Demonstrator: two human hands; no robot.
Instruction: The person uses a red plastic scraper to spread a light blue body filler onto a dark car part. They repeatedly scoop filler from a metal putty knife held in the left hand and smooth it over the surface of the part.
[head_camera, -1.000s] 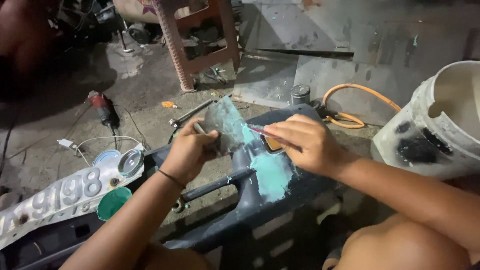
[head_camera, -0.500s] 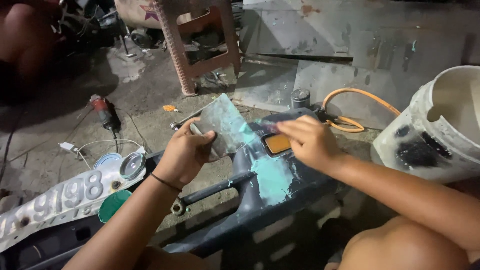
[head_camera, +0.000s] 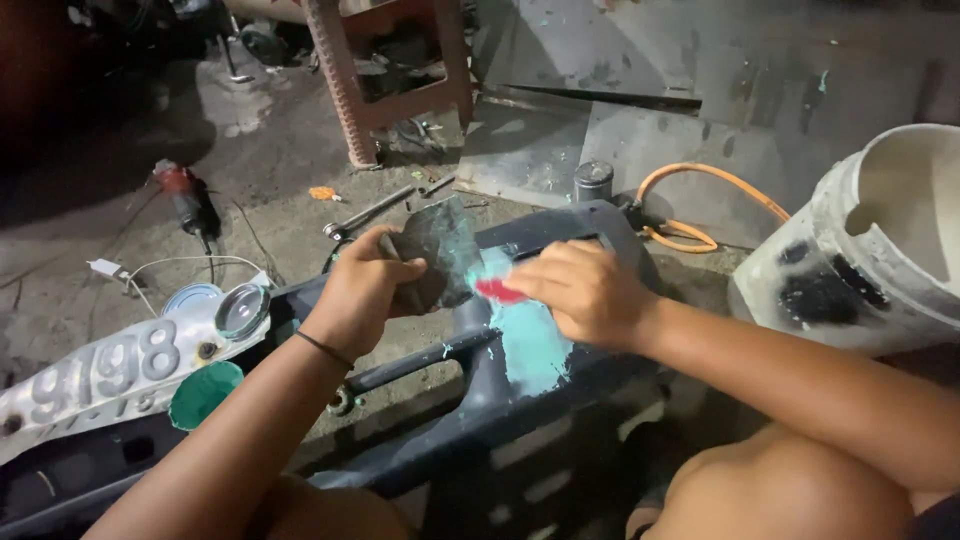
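- The view looks down from the head onto two bare forearms reaching over a dark grey-blue plastic body panel (head_camera: 560, 400) that lies across a concrete floor (head_camera: 270, 210).
- The left hand (head_camera: 360, 290), a thin black band on its wrist, is curled around a dark flat board smeared with turquoise paste (head_camera: 440, 250). Thumb and fingers pinch its lower edge, and the board stands tilted up just above the panel.
- The right hand (head_camera: 585, 290) is pressed together, its fingers closed on a small red flat spreader (head_camera: 500, 291). The spreader's tip sits at the hand's 9 o'clock, at the board's lower right edge; I cannot tell whether the two touch.
- A turquoise patch of wet paste (head_camera: 530, 345) covers the panel at 6 o'clock from the spreader, directly under the right hand.
- At 3 o'clock from the hands stands a large white plastic bucket with black smudges (head_camera: 860, 260), well apart from the panel's patch.
- An orange hose (head_camera: 700, 180) loops on the floor at 1 o'clock, beside a small dark cylindrical can (head_camera: 593, 180).
- At 8 o'clock lies a pale embossed metal plate (head_camera: 100, 380), with a round clear lid (head_camera: 240, 310) on it and a green round cap (head_camera: 203, 392) just below.
- At 10 o'clock, well apart, a red and black power tool (head_camera: 185, 200) rests on the floor; a steel spanner (head_camera: 365, 215) lies near the left hand at 12 o'clock.
- A reddish metal stool frame (head_camera: 385, 70) stands at the far top.
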